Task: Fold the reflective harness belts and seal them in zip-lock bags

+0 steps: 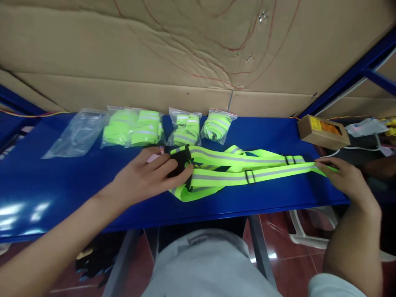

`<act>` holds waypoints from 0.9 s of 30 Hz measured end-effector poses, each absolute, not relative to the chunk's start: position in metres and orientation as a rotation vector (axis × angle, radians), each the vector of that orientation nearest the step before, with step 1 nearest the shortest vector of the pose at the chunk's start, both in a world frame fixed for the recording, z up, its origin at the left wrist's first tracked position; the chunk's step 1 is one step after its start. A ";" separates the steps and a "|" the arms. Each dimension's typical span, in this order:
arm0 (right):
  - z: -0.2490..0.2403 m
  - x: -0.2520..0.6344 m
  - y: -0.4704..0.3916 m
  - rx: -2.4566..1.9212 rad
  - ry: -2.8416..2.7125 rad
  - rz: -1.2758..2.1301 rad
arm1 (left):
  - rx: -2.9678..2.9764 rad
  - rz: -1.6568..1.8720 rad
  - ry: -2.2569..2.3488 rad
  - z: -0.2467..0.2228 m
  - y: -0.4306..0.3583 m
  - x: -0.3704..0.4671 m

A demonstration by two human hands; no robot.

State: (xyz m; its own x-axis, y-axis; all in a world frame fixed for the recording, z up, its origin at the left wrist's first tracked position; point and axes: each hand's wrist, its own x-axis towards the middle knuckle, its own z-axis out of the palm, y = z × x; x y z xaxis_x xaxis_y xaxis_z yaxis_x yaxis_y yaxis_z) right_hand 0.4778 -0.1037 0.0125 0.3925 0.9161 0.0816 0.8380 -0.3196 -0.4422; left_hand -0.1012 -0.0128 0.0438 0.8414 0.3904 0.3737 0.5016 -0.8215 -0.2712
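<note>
A neon-yellow reflective strap harness (222, 178) with grey stripes and black slide buckles lies stretched across the blue table. My left hand (154, 171) grips its black buckle end, fingers bent over it; a small pale label shows beside the fingers. At the other end, my right hand (343, 175) pinches a strap between thumb and fingers near the table's right side. Between the hands two straps run side by side, with looser loops behind and below the buckle end.
Along the back of the blue table (77, 194) lie several clear bags of rolled neon straps (185, 128) and a flat clear plastic bag (78, 132). A brown cardboard box (323, 132) sits at the back right. Cardboard sheeting (154, 49) stands behind. Another person's hand (379, 167) shows at far right.
</note>
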 end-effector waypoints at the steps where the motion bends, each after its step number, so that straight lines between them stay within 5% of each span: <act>1: 0.014 0.476 -0.105 -2.279 -1.635 0.122 | -2.613 -0.416 -0.639 0.045 -0.014 -0.098; 5: 0.018 0.428 -0.102 -1.965 -1.838 -0.236 | -2.418 -0.278 -0.460 0.051 -0.022 -0.091; 10: 0.019 0.327 -0.084 -1.523 -2.219 0.271 | -2.473 -0.228 -0.513 0.051 -0.033 -0.103; 19: 0.053 0.221 -0.095 -0.975 -2.198 0.727 | -2.995 -0.929 -1.110 0.114 -0.034 -0.054; 27: 0.068 0.189 -0.097 -1.203 -1.969 0.241 | -2.758 -0.589 -1.250 0.093 -0.055 -0.011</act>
